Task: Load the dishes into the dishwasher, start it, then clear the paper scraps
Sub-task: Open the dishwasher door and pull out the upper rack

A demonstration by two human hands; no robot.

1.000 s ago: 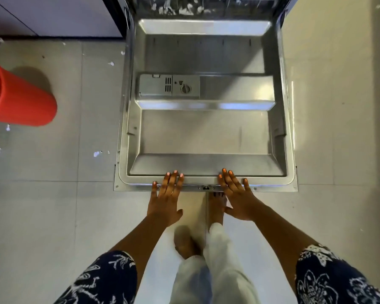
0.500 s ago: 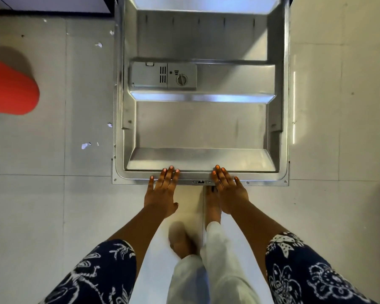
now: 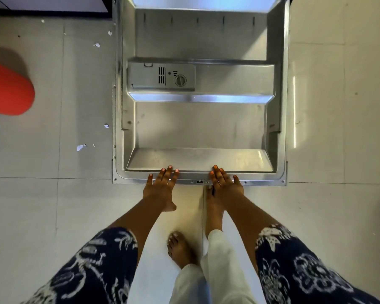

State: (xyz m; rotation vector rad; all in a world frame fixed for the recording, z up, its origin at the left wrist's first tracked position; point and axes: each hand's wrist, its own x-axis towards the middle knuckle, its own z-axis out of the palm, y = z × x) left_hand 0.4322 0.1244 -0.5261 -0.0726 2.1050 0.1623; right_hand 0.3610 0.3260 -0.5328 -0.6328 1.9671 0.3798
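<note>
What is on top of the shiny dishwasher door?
The left hand and right hand lay straight fingers on the near edge of the dishwasher door. A detergent dispenser is set into it. The rim beneath them is covered.

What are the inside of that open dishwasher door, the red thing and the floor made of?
The dishwasher door looks like brushed stainless steel: grey, with soft bluish reflections on its ridges. The red thing seems smooth matte plastic, though the frame cuts it off. The floor looks like glazed tile: pale slabs, thin joint lines, a streak of glare.
</note>
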